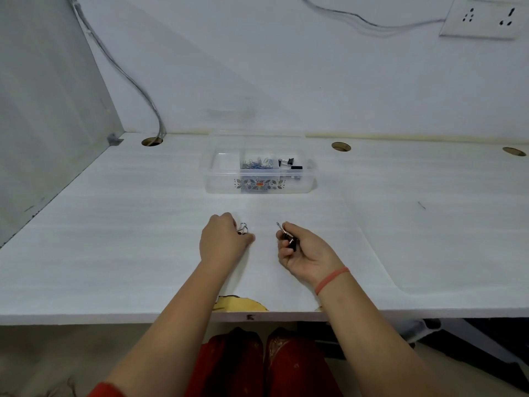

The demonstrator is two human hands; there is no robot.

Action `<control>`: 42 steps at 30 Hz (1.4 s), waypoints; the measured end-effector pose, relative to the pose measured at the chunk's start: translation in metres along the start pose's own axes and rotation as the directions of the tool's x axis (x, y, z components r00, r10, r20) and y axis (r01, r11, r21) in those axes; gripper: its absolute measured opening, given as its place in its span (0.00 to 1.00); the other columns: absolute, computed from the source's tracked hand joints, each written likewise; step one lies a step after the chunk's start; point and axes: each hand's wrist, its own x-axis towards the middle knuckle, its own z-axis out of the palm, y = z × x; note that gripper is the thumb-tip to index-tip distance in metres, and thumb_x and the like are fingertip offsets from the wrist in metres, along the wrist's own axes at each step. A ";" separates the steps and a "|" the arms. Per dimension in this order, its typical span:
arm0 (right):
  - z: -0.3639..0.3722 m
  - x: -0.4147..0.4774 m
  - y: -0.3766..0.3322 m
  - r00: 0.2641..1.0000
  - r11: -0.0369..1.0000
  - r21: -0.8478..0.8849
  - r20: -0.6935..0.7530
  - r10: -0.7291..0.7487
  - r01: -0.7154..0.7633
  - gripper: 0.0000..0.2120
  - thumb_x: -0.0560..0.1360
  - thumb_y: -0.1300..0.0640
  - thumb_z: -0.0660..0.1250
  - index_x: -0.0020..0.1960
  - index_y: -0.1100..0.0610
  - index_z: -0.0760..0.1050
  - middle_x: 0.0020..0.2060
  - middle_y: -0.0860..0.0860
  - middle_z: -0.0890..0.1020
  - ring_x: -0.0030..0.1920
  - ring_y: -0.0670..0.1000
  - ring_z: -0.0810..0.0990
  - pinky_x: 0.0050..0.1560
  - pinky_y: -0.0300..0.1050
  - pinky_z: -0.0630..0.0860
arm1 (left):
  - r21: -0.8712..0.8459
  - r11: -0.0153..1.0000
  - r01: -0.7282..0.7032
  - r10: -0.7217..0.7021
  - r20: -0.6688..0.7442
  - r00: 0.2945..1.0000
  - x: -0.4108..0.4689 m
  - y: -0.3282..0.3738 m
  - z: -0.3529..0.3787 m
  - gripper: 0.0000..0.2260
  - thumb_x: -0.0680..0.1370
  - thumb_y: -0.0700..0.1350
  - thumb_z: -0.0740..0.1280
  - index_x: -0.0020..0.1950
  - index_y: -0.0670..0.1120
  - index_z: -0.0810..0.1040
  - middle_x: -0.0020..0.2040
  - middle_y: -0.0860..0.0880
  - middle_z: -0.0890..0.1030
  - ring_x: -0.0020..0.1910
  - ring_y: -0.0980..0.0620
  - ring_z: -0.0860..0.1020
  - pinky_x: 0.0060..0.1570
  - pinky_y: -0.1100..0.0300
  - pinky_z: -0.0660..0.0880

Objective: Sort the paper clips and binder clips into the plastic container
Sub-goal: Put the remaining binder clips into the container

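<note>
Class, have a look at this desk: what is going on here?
A person sits at a white desk sorting clips. The right hand holds a black binder clip; the left hand rests on the desk with paper clips at its fingers. Further back, a clear plastic container already holds paper clips in its middle compartment and binder clips in the right one.

One plastic container [259, 179], three compartments, one heap of blue paper clips [257, 163] (too tangled to count), two black binder clips [287, 161] inside, two hands, three holes in the surface [114, 253]
</note>
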 end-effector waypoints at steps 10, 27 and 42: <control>0.002 -0.011 0.001 0.999 0.999 0.032 -0.013 -0.039 0.039 0.09 0.77 0.56 0.62 0.44 0.61 0.74 0.35 0.54 0.74 0.33 0.49 0.72 0.26 0.37 0.73 | -0.778 0.325 0.538 -0.270 0.469 0.841 -0.018 0.015 -0.018 0.09 0.75 0.41 0.58 0.39 0.40 0.74 0.31 0.46 0.71 0.26 0.51 0.68 0.20 0.66 0.65; 0.047 -0.010 -0.094 0.986 0.988 0.031 -0.069 -0.149 0.151 0.08 0.77 0.64 0.57 0.40 0.59 0.71 0.33 0.52 0.72 0.32 0.49 0.71 0.38 0.43 0.68 | -0.741 -0.025 0.671 -0.139 0.667 0.732 0.024 0.091 -0.057 0.13 0.81 0.44 0.55 0.40 0.40 0.70 0.39 0.41 0.73 0.34 0.48 0.72 0.37 0.59 0.73; 0.092 0.088 -0.189 0.947 0.882 -0.440 -0.176 -0.268 0.168 0.16 0.79 0.50 0.57 0.59 0.60 0.70 0.50 0.55 0.70 0.52 0.54 0.71 0.57 0.48 0.70 | -0.693 0.433 0.576 -0.100 0.598 0.795 0.173 0.170 0.010 0.12 0.80 0.46 0.56 0.42 0.39 0.69 0.37 0.44 0.67 0.32 0.48 0.64 0.43 0.55 0.64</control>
